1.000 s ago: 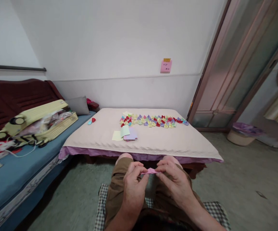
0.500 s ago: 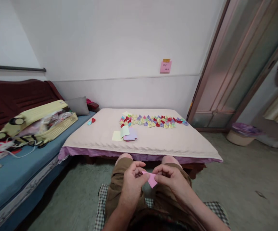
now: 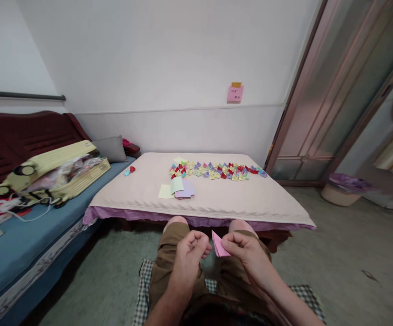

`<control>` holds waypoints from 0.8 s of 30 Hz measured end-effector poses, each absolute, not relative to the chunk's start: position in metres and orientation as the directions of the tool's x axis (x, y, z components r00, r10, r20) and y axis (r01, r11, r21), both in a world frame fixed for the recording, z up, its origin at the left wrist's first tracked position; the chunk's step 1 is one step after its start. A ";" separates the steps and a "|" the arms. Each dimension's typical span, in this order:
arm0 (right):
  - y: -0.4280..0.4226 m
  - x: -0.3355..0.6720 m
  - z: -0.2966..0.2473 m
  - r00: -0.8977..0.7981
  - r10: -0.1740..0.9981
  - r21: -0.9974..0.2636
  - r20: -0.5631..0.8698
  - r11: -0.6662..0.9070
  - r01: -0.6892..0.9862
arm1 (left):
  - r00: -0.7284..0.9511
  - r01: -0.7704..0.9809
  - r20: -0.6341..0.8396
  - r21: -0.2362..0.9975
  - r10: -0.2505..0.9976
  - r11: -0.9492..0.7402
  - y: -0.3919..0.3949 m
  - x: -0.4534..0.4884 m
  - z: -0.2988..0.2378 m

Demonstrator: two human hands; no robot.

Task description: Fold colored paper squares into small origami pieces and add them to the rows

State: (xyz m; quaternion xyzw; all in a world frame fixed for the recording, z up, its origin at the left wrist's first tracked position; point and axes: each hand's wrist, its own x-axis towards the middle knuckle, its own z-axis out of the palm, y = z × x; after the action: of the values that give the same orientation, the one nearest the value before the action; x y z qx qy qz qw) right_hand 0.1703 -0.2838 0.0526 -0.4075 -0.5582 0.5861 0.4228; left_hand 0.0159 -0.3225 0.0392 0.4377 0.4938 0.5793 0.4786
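Note:
A folded piece of pink paper [image 3: 218, 246] is pinched between the thumb and fingers of my right hand [image 3: 242, 249], above my lap. Its pointed end is turned up and to the left. Close beside it on the left, my left hand [image 3: 193, 251] is closed with its fingers curled in, apart from the paper, and nothing shows in it. On the table ahead lies a small pile of paper sheets, with a green sheet [image 3: 176, 184], a yellow sheet [image 3: 165, 191] and a purple sheet [image 3: 185, 188] showing.
Many small folded paper pieces [image 3: 213, 171] in several colours lie along the far part of the cloth-covered table [image 3: 131, 194]. Red and blue pieces [image 3: 132, 169] sit at its left. An open yellow suitcase [image 3: 81, 181] rests on the blue bed. A bin [image 3: 341, 192] stands right.
My left hand has let go of the pink paper and curled its fingers. My right hand now holds the paper alone, turned with its point upward.

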 end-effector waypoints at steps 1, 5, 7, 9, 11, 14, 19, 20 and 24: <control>-0.284 0.171 0.053 -0.292 0.956 -0.999 0.008 -0.005 -0.043 | -0.162 -0.108 0.039 0.993 0.986 -0.057 -0.323 0.017 0.039; -0.284 0.171 0.055 -0.223 0.974 -0.999 0.039 0.030 -0.041 | -0.168 0.028 0.079 0.997 0.983 -0.075 -0.325 0.022 0.043; -0.285 0.171 0.055 -0.212 0.976 -0.998 0.048 0.041 -0.037 | -0.173 0.099 0.118 0.990 0.978 -0.102 -0.328 0.026 0.045; -0.285 0.171 0.055 -0.216 0.974 -0.998 0.062 0.058 -0.027 | -0.185 0.166 0.178 0.975 0.966 -0.148 -0.331 0.029 0.047; -0.286 0.170 0.054 -0.219 0.972 -0.997 0.082 0.081 -0.016 | -0.195 0.223 0.234 0.956 0.952 -0.189 -0.334 0.032 0.047; -0.287 0.169 0.050 -0.238 0.967 -0.996 0.095 0.092 -0.024 | -0.209 0.215 0.233 0.958 0.950 -0.188 -0.334 0.034 0.044; -0.288 0.169 0.048 -0.286 0.954 -0.996 0.092 0.090 -0.020 | -0.268 0.038 0.147 0.989 0.952 -0.142 -0.328 0.034 0.035; -0.288 0.169 0.048 -0.294 0.951 -0.995 0.096 0.098 -0.006 | -0.277 0.004 0.143 0.989 0.950 -0.148 -0.327 0.034 0.035; -0.287 0.171 0.048 -0.313 0.940 -0.987 0.132 0.155 0.051 | -0.279 -0.061 0.113 0.989 0.954 -0.135 -0.327 0.033 0.037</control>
State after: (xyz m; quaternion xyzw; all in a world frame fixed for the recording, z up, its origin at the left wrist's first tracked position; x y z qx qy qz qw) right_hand 0.1715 -0.2869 0.0483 -0.3962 -0.6255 0.5153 0.4317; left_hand 0.0329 -0.3273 0.0372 0.4360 0.5120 0.6141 0.4130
